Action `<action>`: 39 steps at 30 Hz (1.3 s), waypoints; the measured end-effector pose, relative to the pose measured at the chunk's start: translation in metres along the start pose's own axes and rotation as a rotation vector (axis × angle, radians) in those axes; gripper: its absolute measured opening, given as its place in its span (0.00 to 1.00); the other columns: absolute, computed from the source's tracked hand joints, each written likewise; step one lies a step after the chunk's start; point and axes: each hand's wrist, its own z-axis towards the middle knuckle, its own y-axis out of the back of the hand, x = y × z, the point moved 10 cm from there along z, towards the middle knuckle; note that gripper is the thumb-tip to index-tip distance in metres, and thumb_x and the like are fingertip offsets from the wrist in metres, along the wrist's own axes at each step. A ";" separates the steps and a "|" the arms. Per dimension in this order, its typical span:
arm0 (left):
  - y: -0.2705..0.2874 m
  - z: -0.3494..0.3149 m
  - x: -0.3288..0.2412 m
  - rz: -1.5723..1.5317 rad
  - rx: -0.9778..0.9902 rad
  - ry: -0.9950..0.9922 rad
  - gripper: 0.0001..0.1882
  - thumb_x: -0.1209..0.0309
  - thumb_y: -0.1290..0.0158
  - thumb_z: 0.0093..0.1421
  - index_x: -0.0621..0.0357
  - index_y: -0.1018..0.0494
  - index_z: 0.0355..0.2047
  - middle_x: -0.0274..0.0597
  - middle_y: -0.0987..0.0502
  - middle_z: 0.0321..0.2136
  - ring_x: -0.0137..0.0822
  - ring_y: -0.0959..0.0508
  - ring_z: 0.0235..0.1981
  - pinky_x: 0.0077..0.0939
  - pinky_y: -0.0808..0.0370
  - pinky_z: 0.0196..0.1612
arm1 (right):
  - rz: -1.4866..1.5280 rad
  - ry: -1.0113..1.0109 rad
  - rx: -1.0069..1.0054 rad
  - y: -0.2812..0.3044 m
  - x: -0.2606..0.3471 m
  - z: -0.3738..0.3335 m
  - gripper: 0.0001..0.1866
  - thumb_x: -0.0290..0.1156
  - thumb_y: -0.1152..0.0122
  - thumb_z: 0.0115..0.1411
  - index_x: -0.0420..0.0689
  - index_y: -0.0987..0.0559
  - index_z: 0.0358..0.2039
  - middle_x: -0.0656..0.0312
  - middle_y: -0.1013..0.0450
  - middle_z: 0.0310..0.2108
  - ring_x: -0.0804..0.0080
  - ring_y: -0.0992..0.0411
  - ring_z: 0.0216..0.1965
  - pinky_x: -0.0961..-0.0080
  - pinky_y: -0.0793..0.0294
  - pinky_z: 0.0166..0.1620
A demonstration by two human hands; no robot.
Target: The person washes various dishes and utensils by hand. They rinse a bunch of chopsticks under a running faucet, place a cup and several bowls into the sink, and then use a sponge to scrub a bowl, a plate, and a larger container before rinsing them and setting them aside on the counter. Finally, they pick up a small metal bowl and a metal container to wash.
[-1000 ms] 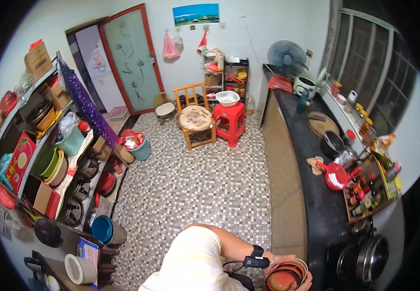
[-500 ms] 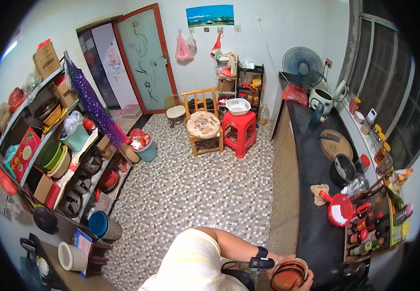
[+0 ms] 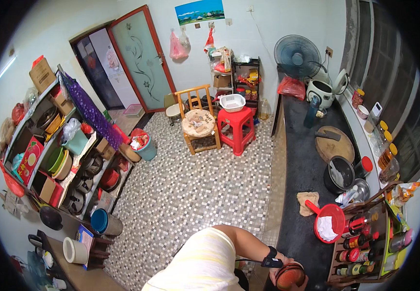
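At the bottom right, a round reddish-orange bowl-like vessel (image 3: 290, 276) is held beside the dark counter's near end. My left hand (image 3: 277, 266) grips its left side, with a black strapped device (image 3: 271, 259) on that wrist. Along its right edge, only part of my right hand (image 3: 304, 282) shows, its fingers curled against the rim. Whether the vessel is one piece or several nested ones I cannot tell. Up the counter from the hands lies a red strainer (image 3: 333, 212) with something white in it.
The dark counter (image 3: 294, 162) carries a cloth (image 3: 307, 201), a black pot (image 3: 340, 174), a round chopping board (image 3: 341, 145) with a cleaver, and a rice cooker (image 3: 320, 91). A rack of bottles (image 3: 360, 240) stands right. A wooden chair (image 3: 204, 138) and red stool (image 3: 236, 138) stand beyond.
The view has shifted and turned slightly. The vessel has tilted in my hands: its open rims showed earlier, and now a rounder reddish face shows. Both hands still hold it.
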 end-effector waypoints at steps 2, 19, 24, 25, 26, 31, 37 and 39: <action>-0.004 0.007 -0.011 -0.006 -0.028 0.002 0.47 0.33 0.48 0.39 0.43 0.45 0.56 0.45 0.42 0.56 0.44 0.38 0.54 0.54 0.39 0.51 | 0.040 -0.114 -0.011 0.003 -0.057 0.020 0.30 0.24 0.47 0.50 0.46 0.39 0.56 0.53 0.35 0.47 0.57 0.33 0.42 0.65 0.27 0.39; -0.005 -0.013 -0.085 0.157 -0.004 0.212 0.55 0.38 0.43 0.37 0.42 0.57 0.61 0.50 0.51 0.60 0.48 0.46 0.59 0.57 0.42 0.53 | -0.168 -0.262 -0.090 -0.033 0.069 0.002 0.39 0.42 0.42 0.55 0.45 0.50 0.62 0.49 0.48 0.59 0.46 0.39 0.52 0.58 0.30 0.48; 0.064 -0.016 -0.121 0.495 -0.081 0.452 0.58 0.40 0.42 0.37 0.41 0.60 0.63 0.51 0.54 0.61 0.50 0.48 0.60 0.58 0.43 0.54 | 0.533 -0.772 -0.693 -0.031 -0.010 -0.053 0.20 0.26 0.46 0.56 0.44 0.35 0.50 0.59 0.32 0.35 0.65 0.28 0.35 0.74 0.27 0.33; 0.040 -0.027 -0.121 0.606 0.014 0.408 0.55 0.43 0.41 0.39 0.42 0.57 0.62 0.50 0.53 0.61 0.50 0.47 0.60 0.56 0.43 0.55 | 0.543 -0.703 -0.668 -0.029 0.002 -0.057 0.19 0.26 0.46 0.57 0.43 0.34 0.50 0.60 0.33 0.38 0.67 0.29 0.37 0.75 0.26 0.34; 0.032 -0.045 -0.129 0.531 0.007 0.379 0.51 0.47 0.40 0.40 0.46 0.53 0.61 0.49 0.50 0.60 0.49 0.45 0.59 0.54 0.41 0.55 | 0.552 -0.637 -0.628 -0.035 0.011 -0.058 0.19 0.26 0.46 0.57 0.42 0.34 0.49 0.61 0.33 0.40 0.68 0.29 0.39 0.75 0.26 0.35; -0.050 -0.080 -0.042 0.597 0.182 0.717 0.24 0.58 0.60 0.62 0.58 0.44 0.54 0.51 0.45 0.58 0.48 0.44 0.59 0.51 0.45 0.58 | 0.251 -0.509 -0.934 -0.010 0.037 -0.182 0.18 0.29 0.47 0.59 0.40 0.32 0.49 0.65 0.32 0.36 0.81 0.32 0.29 0.82 0.26 0.34; -0.083 -0.078 0.118 0.760 0.328 0.804 0.22 0.59 0.61 0.61 0.64 0.36 0.48 0.54 0.39 0.55 0.49 0.43 0.59 0.50 0.52 0.62 | 0.155 -0.706 -1.445 -0.048 0.061 -0.393 0.15 0.32 0.46 0.57 0.41 0.29 0.44 0.60 0.28 0.35 0.74 0.28 0.32 0.76 0.28 0.37; -0.055 -0.082 0.181 0.880 0.266 0.898 0.22 0.59 0.61 0.61 0.64 0.36 0.46 0.54 0.39 0.55 0.48 0.43 0.59 0.49 0.51 0.62 | 0.156 -0.831 -1.558 -0.090 0.079 -0.470 0.16 0.35 0.45 0.56 0.43 0.28 0.43 0.58 0.26 0.35 0.70 0.26 0.32 0.73 0.28 0.38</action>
